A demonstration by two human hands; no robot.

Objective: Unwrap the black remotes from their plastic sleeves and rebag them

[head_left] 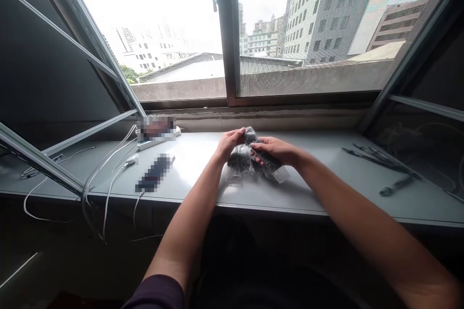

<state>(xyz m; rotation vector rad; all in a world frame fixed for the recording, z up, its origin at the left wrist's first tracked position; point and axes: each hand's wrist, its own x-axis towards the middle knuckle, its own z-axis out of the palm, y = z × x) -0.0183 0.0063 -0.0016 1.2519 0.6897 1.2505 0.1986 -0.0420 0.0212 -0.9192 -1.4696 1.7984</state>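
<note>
Above the grey desk, both hands grip one long dark item in a clear plastic wrapper (250, 136); its exact kind cannot be made out. My left hand (229, 145) pinches its upper left end between thumb and fingers. Farther down its length, my right hand (273, 149) is closed around it, with the thumb on top. The lower end of the item slants down to the right, past the right hand's fingers. Beneath the hands, more dark things in crinkled clear plastic (241, 164) lie on the desk, partly hidden by the fingers.
A white power strip (145, 145) with cables stands at the left, near a blurred-out phone-like object (155, 174). White cables (108, 188) hang over the desk's front edge. Thin dark rods (377, 160) lie at the right. Behind the desk (195, 154) is a window.
</note>
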